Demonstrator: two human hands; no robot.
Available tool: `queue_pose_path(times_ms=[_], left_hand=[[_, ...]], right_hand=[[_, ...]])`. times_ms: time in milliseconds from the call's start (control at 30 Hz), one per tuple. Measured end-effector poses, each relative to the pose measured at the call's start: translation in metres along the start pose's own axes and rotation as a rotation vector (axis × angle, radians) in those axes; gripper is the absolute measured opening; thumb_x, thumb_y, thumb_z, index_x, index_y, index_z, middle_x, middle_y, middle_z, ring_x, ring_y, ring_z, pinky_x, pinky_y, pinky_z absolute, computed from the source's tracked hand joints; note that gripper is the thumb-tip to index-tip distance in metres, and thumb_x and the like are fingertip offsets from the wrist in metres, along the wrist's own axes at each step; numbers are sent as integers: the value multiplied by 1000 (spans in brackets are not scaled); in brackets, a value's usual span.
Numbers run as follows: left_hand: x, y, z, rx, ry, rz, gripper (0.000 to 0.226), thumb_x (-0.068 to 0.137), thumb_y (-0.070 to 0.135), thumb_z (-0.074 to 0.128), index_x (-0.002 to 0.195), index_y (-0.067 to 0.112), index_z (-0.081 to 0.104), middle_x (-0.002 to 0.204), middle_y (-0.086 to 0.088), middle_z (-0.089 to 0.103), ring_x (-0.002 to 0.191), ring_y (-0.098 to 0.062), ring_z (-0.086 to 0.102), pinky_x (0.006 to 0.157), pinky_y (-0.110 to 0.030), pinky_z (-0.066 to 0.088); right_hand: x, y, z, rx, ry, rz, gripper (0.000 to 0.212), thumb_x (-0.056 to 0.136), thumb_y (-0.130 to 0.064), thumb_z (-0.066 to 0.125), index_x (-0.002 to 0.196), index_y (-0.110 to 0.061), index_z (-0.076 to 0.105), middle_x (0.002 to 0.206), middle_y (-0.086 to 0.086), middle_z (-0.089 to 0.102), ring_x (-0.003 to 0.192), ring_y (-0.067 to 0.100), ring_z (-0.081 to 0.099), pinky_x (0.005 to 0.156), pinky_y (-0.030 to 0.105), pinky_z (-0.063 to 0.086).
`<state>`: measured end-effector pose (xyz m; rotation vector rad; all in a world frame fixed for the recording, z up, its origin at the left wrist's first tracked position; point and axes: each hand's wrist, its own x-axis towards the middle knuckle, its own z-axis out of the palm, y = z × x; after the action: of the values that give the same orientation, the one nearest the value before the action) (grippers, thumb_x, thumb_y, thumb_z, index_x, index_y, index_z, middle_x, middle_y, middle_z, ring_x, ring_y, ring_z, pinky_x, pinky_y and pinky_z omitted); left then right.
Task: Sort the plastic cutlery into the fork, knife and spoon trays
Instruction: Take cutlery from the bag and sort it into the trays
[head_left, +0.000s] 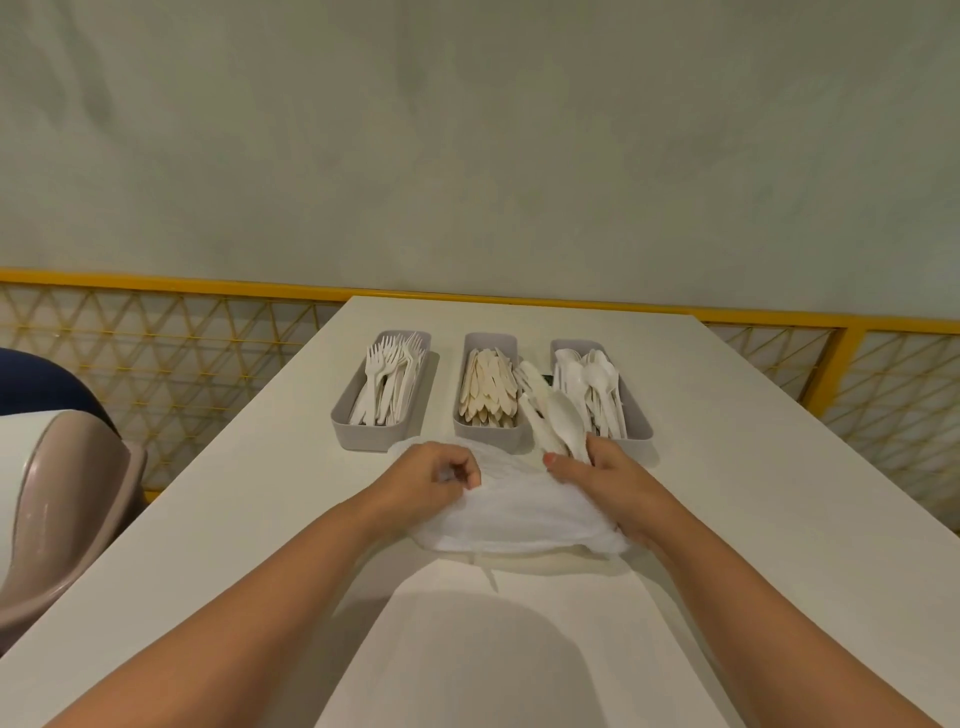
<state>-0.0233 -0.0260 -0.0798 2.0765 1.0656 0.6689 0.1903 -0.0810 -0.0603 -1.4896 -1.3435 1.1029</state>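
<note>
White table (208, 519), grey wall behind. Mid-frame: fork tray (340, 421) left, knife tray (491, 339) centre, spoon tray (642, 427) right. Right hand (618, 478) clamps cutlery bundle (563, 415) between the latter two. Left hand (431, 475) pinches bag (519, 514). Pieces likely light, stiff, slick: take by handles.

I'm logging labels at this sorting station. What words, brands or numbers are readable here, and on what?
None readable. The fork tray, knife tray, spoon tray, white bag, held cutlery and table show no lettering, numbers or logos.
</note>
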Motion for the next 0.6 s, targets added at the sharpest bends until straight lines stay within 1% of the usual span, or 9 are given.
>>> queue_pose_path(times_ms=[67, 133, 200, 300, 367, 433, 500, 567, 600], left_hand=[[-1, -4, 4, 158, -42, 25, 37, 80, -11, 47, 70, 20, 65, 74, 14, 57, 67, 0, 51, 66, -6, 38], [-1, -8, 5, 281, -59, 62, 32, 80, -11, 46, 78, 9, 70, 73, 16, 53, 67, 2, 51, 64, -4, 36], [-3, -9, 3, 334, -59, 86, 31, 81, -11, 44, 82, 5, 70, 73, 17, 50, 68, 1, 50, 64, -3, 35], [-3, -10, 0, 396, -60, 102, 32, 80, -11, 43, 84, 6, 70, 73, 19, 48, 68, 3, 46, 65, -2, 33], [-1, -14, -2, 433, -66, 90, 33, 80, -9, 43, 82, 11, 69, 73, 20, 48, 68, 3, 47, 65, -3, 34], [0, -15, -3, 465, -77, 81, 33, 80, -6, 44, 79, 16, 69, 75, 19, 48, 72, -1, 47, 66, -6, 34], [2, -6, -1, 466, -38, 125, 28, 81, 1, 45, 83, 14, 70, 84, 11, 46, 81, -7, 45, 70, -8, 32], [2, 13, 3, 347, 73, 213, 25, 79, 17, 44, 88, 13, 68, 93, 8, 44, 91, -8, 44, 78, -7, 31], [2, 24, 7, 285, 123, 265, 29, 78, 26, 43, 91, 13, 66, 97, 7, 46, 96, -9, 45, 83, -7, 31]], right_hand=[[3, -2, -2, 50, 75, -8, 12, 94, -20, 55, 85, -12, 58, 76, 3, 64, 68, 14, 61, 67, 25, 49], [6, -5, -5, 210, 116, -27, 18, 96, -16, 50, 84, -5, 58, 72, 8, 62, 59, 13, 61, 63, 25, 53], [7, -7, -11, 337, 161, -45, 21, 98, -14, 47, 82, -4, 57, 68, 9, 58, 56, 15, 61, 62, 27, 53], [9, -9, -20, 506, 205, -57, 17, 98, -15, 47, 89, -3, 55, 65, 7, 56, 57, 18, 59, 58, 27, 56], [9, -14, -26, 609, 220, -61, 20, 98, -15, 47, 83, -4, 54, 61, 5, 54, 58, 19, 56, 58, 30, 58], [9, -21, -29, 636, 238, -64, 24, 98, -14, 47, 77, -4, 53, 60, 4, 52, 54, 16, 56, 58, 29, 59], [11, -25, -29, 657, 229, -65, 21, 98, -13, 46, 81, -4, 53, 60, 4, 51, 50, 14, 56, 56, 28, 59], [14, -27, -25, 681, 198, -51, 13, 98, -13, 46, 91, -3, 52, 61, 5, 51, 51, 15, 56, 56, 30, 59], [16, -26, -22, 683, 182, -50, 10, 98, -12, 46, 98, -3, 51, 61, 5, 51, 52, 16, 56, 56, 31, 59]])
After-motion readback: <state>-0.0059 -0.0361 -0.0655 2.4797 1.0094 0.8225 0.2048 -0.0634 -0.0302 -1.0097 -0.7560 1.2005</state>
